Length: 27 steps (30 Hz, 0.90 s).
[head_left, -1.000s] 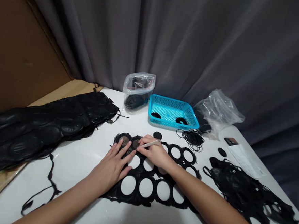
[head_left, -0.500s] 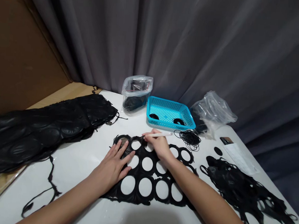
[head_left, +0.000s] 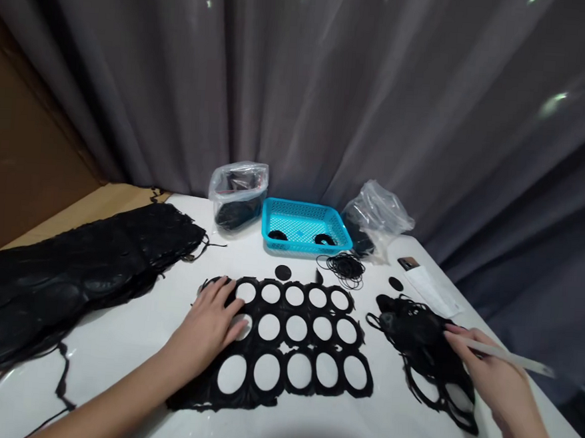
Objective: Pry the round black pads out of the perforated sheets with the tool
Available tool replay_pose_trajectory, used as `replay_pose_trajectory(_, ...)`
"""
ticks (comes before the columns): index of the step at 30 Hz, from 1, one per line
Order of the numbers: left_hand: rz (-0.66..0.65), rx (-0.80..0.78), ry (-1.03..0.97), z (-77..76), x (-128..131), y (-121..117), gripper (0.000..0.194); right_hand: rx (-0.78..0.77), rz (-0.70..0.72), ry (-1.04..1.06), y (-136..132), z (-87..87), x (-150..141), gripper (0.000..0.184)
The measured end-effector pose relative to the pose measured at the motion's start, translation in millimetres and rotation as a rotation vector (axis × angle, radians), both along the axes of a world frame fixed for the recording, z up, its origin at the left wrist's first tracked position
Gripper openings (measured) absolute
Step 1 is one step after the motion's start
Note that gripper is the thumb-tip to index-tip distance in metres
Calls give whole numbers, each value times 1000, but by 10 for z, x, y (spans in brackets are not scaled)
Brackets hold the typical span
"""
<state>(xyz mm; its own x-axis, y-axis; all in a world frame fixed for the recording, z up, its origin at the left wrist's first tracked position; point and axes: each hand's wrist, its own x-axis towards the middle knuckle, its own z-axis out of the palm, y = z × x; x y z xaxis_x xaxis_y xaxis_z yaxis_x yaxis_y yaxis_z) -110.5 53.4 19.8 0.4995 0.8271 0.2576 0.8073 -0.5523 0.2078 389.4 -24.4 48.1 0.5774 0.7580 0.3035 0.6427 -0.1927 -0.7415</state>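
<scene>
My left hand (head_left: 210, 323) lies flat with fingers apart on the left end of a black rubbery sheet (head_left: 281, 345) with rows of round holes. My right hand (head_left: 495, 366) is closed around a white pen-like tool (head_left: 513, 356), whose light end points right. Its fingertips touch a tangled pile of black perforated scraps (head_left: 422, 335); whether they also pinch a scrap is hard to tell. Just beyond the sheet lie a black disc (head_left: 283, 272) and a small dark piece (head_left: 319, 276).
A blue basket (head_left: 298, 246) holding dark rings stands at the back between two clear plastic bags (head_left: 239, 182) (head_left: 381, 208). Thin black rings (head_left: 346, 268) lie in front. More black sheets (head_left: 67, 290) are stacked left. A phone-like object (head_left: 408, 262) and white paper (head_left: 432, 290) lie right.
My right hand has moved from the sheet's far edge to the scrap pile, still with the white tool. The scraps are more bunched up. The view has turned right; my left hand stays on the sheet.
</scene>
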Motion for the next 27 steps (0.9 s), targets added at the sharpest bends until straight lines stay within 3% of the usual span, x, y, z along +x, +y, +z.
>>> replay_pose_trajectory(2,-29,-87,-24,139,225,263,29,-74,-74,-147,-103,-19,77,36)
replay_pose_trajectory(4,-39,-111,-22,218,513,561,32,-51,-79,-133,-98,8,-47,37)
replay_pose_trajectory(8,27,-166,2,234,1088,1035,32,-12,112,-77,138,116,-436,31)
replay_pose_trajectory(10,67,-205,28,236,1308,1159,33,-22,168,-83,332,149,-462,29)
replay_pose_trajectory(13,104,-279,73,270,1542,1248,34,-140,186,-89,683,154,-237,26)
replay_pose_trajectory(17,141,-354,115,294,1764,1291,35,-247,244,-128,1184,70,121,7)
replay_pose_trajectory(20,133,-390,132,273,1877,1307,34,-297,275,-176,1451,-41,180,18)
replay_pose_trajectory(24,82,-416,138,281,1905,1308,35,-293,288,-213,1535,-110,126,27)
replay_pose_trajectory(27,35,-397,112,377,1876,1268,35,-268,306,-216,1375,-18,161,25)
